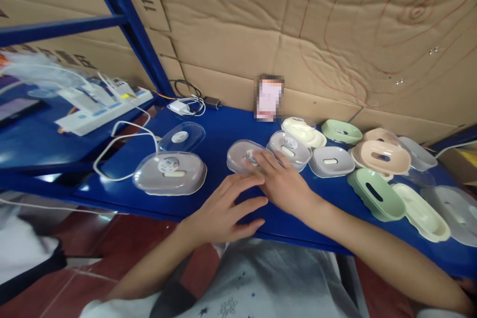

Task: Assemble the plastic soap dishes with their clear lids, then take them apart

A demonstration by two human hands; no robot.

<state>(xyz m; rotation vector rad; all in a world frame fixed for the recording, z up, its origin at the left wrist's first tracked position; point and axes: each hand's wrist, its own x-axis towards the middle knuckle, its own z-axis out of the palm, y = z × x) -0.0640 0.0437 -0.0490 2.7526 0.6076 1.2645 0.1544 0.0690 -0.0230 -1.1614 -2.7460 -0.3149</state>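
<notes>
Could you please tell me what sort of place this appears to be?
Probably a small workshop or factory workstation, though I cannot be certain: a blue table has printed cardboard behind it, and several similar dish-like plastic pieces are spread across its top.

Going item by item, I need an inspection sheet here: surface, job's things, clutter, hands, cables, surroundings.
Surface: blue table, dishes spread along it.
Job's things: at least three grey dishes under clear labelled lids; a loose clear lid behind the leftmost; green dishes and peach dishes at right.
Clutter: phone leaning on the cardboard.
Hands: left hand, fingers spread, nothing seen in it; right hand over the middle lidded dish, contact blurred.
Cables: white cable looped by the leftmost dish; power strip at left.
Surroundings: cardboard behind, red floor below.
</notes>
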